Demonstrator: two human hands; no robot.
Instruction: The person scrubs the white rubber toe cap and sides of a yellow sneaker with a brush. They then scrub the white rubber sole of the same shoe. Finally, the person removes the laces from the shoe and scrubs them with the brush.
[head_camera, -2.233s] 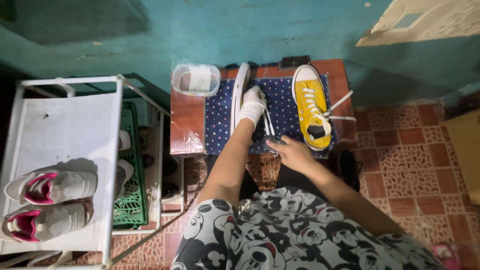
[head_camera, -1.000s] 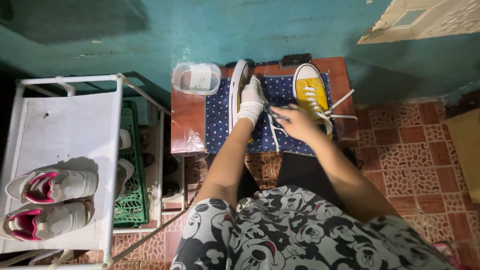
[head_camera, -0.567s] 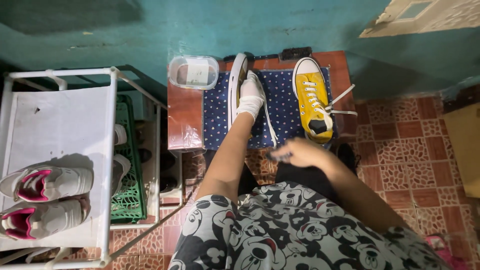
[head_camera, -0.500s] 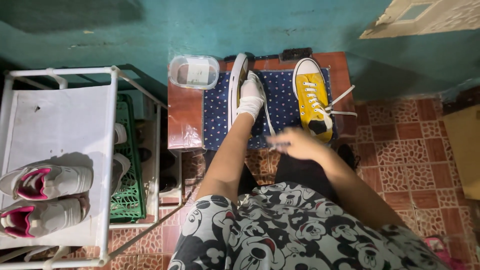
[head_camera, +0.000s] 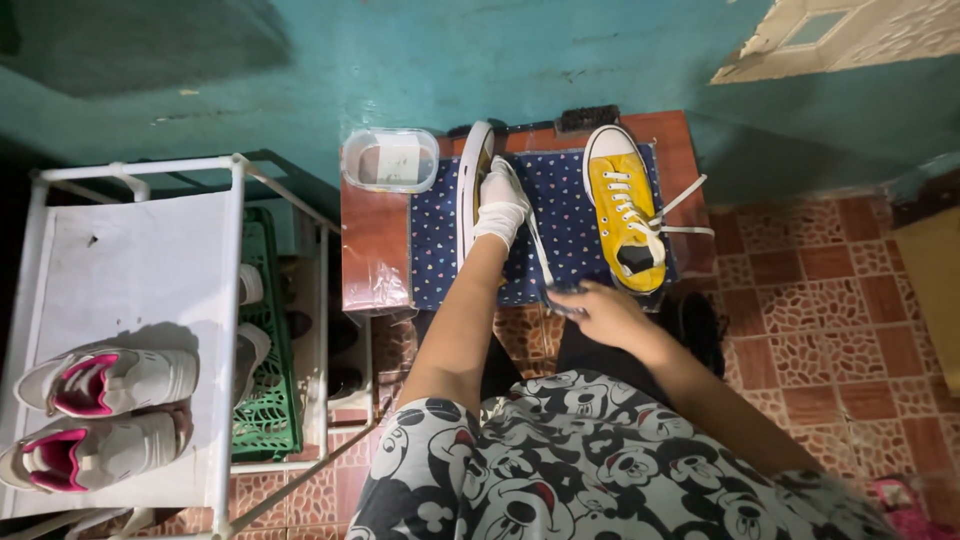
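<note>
Two yellow shoes sit on the dotted cloth (head_camera: 575, 225) that covers a small red table (head_camera: 372, 235), seen from the head camera looking straight down; the left hand (head_camera: 500, 208), wrapped in a white rag (head_camera: 497, 215), is pushed into the left shoe (head_camera: 470, 190), which lies tipped on its side so mostly its white sole edge shows; how far the fingers are closed inside the rag cannot be told. The right shoe (head_camera: 625, 220) stands upright on the cloth, well apart from the left hand and just beyond the right hand (head_camera: 605, 315) — its white laces trail off to the right over the table edge. The right hand hovers at the near edge of the table, fingers curled around a small dark thing (head_camera: 563, 297) too blurred to name.

One clear lidded tub (head_camera: 392, 160) stands at the far left corner of the table, near the tipped shoe; one dark brush (head_camera: 588, 118) lies at the far edge by the teal wall. On the left, one white rack (head_camera: 130, 300) carries two white-and-pink sneakers (head_camera: 100, 410) side by side; one green crate (head_camera: 265, 340) sits below — between rack and table.
</note>
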